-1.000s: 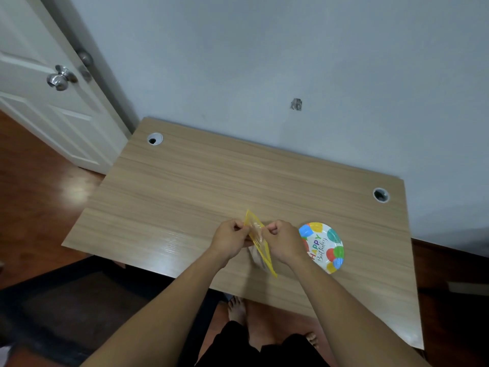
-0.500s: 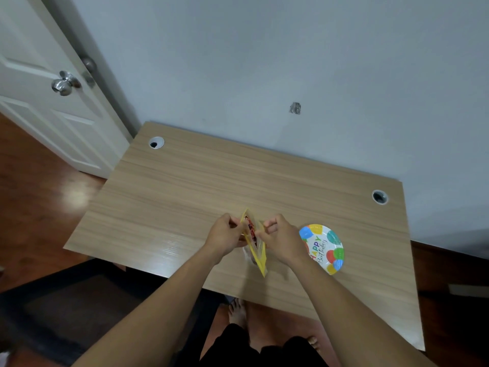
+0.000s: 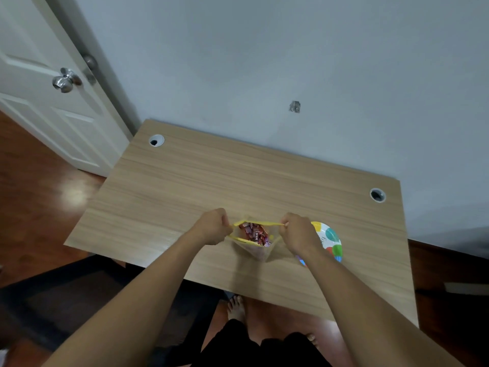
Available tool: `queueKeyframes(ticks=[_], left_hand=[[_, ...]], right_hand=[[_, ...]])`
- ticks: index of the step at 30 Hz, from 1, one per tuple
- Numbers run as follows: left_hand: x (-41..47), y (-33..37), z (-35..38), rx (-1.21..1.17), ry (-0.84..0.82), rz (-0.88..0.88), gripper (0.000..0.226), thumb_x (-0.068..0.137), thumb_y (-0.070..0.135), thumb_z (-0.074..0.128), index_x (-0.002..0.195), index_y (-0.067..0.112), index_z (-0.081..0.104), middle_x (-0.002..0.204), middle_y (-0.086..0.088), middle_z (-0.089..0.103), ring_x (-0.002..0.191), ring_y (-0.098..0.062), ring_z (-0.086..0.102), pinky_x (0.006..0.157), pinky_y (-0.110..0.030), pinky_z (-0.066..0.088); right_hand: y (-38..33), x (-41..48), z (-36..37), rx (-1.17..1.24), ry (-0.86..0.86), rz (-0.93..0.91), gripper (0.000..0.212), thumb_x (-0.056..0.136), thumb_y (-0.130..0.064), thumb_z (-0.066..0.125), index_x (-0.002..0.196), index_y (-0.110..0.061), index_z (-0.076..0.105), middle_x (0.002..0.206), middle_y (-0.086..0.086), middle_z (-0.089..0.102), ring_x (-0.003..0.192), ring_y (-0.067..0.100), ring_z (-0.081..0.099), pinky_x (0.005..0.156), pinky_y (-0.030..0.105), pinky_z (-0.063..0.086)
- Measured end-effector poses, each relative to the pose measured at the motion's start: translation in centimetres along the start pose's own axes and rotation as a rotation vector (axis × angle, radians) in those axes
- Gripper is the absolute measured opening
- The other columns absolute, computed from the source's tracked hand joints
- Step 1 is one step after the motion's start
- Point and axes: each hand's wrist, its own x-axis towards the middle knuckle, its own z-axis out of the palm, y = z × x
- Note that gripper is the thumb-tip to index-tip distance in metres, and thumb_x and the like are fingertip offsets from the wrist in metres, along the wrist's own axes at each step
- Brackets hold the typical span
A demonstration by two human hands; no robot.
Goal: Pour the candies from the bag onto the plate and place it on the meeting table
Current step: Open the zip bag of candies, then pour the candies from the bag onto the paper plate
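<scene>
Yellow-rimmed bag (image 3: 255,238) — mouth wide open

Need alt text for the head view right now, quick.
Both hands, left hand and right hand, pull open a yellow-rimmed candy bag above a wooden desk. A birthday paper plate lies partly hidden behind the right hand.

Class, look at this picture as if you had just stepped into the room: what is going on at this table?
A person stands at a wooden table and holds a yellow-rimmed candy bag above it. The left hand and right hand each pinch one side of the bag's mouth, which is pulled open, so wrapped candies show inside. A colourful paper plate lies on the table beside the right hand, partly hidden by it. No candy shows on its visible part.
</scene>
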Motion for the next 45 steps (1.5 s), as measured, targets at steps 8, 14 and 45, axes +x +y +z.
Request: queueKeyframes(ticks=[8, 14, 45], left_hand=[[-1.6, 0.2, -2.5, -0.034, -0.457, 0.053, 0.027, 0.107, 0.029, 0.055, 0.120, 0.011, 0.070, 0.126, 0.004, 0.077, 0.120, -0.016, 0.075, 0.108, -0.046, 0.058], [0.7, -0.3, -0.7, 0.000, -0.169, 0.321, 0.049, 0.095, -0.010, 0.054, 0.130, 0.023, 0.062, 0.151, -0.010, 0.063, 0.128, -0.021, 0.066, 0.100, -0.034, 0.060], [0.6, 11.7, 19.8, -0.532, -0.248, 0.042, 0.098, 0.084, 0.078, 0.070, 0.151, 0.013, 0.043, 0.142, -0.001, 0.068, 0.126, -0.023, 0.068, 0.099, -0.046, 0.061]], right_hand=[[-0.6, 0.0, -2.9, 0.055, 0.070, -0.210, 0.018, 0.099, -0.020, 0.068, 0.105, -0.023, 0.084, 0.099, 0.002, 0.084, 0.100, 0.027, 0.074, 0.089, 0.039, 0.058], [0.0, -0.4, -6.9, 0.073, 0.075, -0.282, 0.020, 0.102, -0.022, 0.069, 0.114, -0.018, 0.084, 0.108, 0.000, 0.084, 0.097, 0.015, 0.071, 0.080, 0.022, 0.046], [17.8, -5.7, -5.6, 0.886, -0.148, 0.193, 0.097, 0.084, -0.098, 0.035, 0.154, -0.036, 0.057, 0.161, -0.010, 0.055, 0.146, 0.017, 0.053, 0.129, 0.050, 0.033]])
